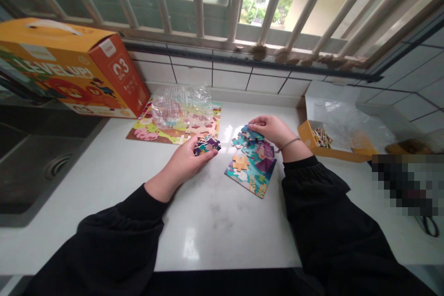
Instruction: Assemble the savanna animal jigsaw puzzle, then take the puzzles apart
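Note:
My left hand (185, 161) is closed around a small pile of jigsaw pieces (207, 146), dark purple and multicoloured, held just above the counter. To its right lies a partly joined jigsaw puzzle (264, 176) in teal and purple, with a loose yellow piece (240, 163) resting on it. My right hand (272, 130), wearing a bracelet, reaches over the puzzle's far edge. Its thumb and fingers pinch a blue jigsaw piece (254, 133) there. Whether that piece is joined to those beneath, I cannot tell.
Behind my left hand, a colourful picture board (159, 136) lies under a crumpled clear plastic bag (182, 106). An orange box (69, 69) stands beside the dark sink (31, 162). At right, an open box (333, 151) contains more pieces and plastic. A barred window spans the back.

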Motion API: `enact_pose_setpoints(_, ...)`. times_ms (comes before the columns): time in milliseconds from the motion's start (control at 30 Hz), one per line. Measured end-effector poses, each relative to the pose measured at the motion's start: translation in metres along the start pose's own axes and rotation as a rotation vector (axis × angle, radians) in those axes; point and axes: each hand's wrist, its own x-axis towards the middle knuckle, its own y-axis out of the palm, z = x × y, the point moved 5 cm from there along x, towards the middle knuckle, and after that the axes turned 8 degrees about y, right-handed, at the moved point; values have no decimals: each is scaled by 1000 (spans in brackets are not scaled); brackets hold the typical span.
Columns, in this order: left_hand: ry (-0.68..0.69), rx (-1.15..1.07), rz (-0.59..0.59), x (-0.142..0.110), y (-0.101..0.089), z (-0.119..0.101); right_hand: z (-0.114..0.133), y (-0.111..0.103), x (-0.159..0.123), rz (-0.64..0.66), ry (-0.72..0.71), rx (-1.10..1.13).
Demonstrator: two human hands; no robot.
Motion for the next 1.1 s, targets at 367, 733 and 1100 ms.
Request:
enact_pose_setpoints(367, -12, 14, 4, -1, 1, 2, 50, 32, -76, 99, -487, -620)
enact_pose_setpoints(733, -26, 37, 8, 0, 1, 1, 25, 43, -106, -7, -503, -499)
enact_pose_setpoints(1100, -30, 50, 34, 1, 1, 4, -35, -16, -95, -404, -97, -573)
